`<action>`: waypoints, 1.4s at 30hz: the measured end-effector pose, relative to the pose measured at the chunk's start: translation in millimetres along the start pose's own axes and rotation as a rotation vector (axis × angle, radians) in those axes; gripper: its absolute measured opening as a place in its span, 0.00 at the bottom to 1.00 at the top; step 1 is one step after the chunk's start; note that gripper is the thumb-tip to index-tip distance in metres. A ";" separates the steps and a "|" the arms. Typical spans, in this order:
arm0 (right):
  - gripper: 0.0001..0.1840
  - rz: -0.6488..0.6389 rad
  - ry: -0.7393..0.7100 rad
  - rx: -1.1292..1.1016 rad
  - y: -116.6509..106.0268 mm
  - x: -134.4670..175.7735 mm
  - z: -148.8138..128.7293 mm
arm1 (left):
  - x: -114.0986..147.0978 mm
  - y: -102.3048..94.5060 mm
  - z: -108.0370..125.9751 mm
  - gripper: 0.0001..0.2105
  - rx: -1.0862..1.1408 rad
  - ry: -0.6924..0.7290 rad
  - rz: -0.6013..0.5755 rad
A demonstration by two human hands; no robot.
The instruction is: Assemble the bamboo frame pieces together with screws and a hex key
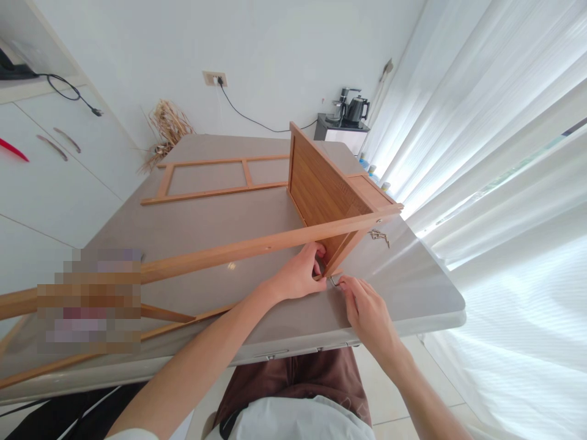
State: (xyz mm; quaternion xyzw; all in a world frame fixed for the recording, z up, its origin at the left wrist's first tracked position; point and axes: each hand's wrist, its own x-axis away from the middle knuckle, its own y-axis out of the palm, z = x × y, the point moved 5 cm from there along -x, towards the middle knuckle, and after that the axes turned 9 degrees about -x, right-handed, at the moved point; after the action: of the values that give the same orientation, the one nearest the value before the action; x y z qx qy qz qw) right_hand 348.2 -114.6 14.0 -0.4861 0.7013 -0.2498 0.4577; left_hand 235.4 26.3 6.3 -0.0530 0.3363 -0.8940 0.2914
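"Where's the panel [321,183]?"

"On the table [220,226], right of the middle, standing on edge. A long wooden rail [229,247] crosses its near end, raised above the tabletop and running off to the left."

"And the left hand [300,272]?"

"Curled round the panel's lower near corner, fingers bent over the wood, thumb on the near side. The forearm passes below the rail."

"What about the right hand [367,305]?"

"Pinched close, thumb and fingers on a thin, bent metal key [334,283]. Its far end points at that same corner."

"Is it seated in anything?"

"I can't tell; the tip is too small to make out from here."

"What else is on the table?"

"A small heap of metal fasteners [380,236] right of the panel, apart from both hands. A flat wooden frame [246,173] lies behind, to the panel's left."

"And past that?"

"A dark kettle [356,111] on a little cabinet [337,135] by the white curtain [504,122], and dried stalks [169,125] over at the table's far left corner."
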 end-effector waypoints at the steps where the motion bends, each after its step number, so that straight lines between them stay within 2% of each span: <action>1: 0.11 0.005 -0.008 0.007 -0.3 0.4 -0.1 | -0.1 0.1 -0.1 0.23 0.001 0.000 0.000; 7: 0.15 -0.004 -0.103 0.089 6.5 6.2 -9.5 | -0.4 0.2 -0.7 0.23 0.002 -0.006 0.004; 11: 0.16 0.016 -0.112 0.124 10.6 8.2 -11.9 | 0.0 -0.8 -0.3 0.23 0.002 -0.004 0.004; 17: 0.14 0.045 -0.112 0.133 5.3 9.7 -9.1 | 0.1 -0.8 -1.2 0.24 0.001 -0.009 -0.007; 23: 0.19 0.001 -0.189 0.168 0.4 8.7 -15.8 | 0.3 -0.5 -1.2 0.23 0.001 0.001 0.001; 27: 0.19 -0.006 -0.191 0.157 -1.2 8.2 -18.2 | 0.6 0.0 -2.1 0.24 0.004 -0.001 0.001; 34: 0.13 0.068 -0.041 0.033 0.5 8.8 -12.1 | 1.0 -0.9 -2.3 0.22 0.016 0.008 -0.010; 42: 0.15 0.042 0.287 -0.174 -6.2 2.1 12.0 | 1.4 -2.1 -1.5 0.18 0.010 -0.001 -0.013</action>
State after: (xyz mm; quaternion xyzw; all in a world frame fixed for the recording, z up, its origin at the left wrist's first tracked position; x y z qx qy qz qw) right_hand 361.4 -117.8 12.6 -0.4683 0.7887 -0.2453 0.3139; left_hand 232.7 27.7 6.4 -0.0541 0.3312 -0.8975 0.2860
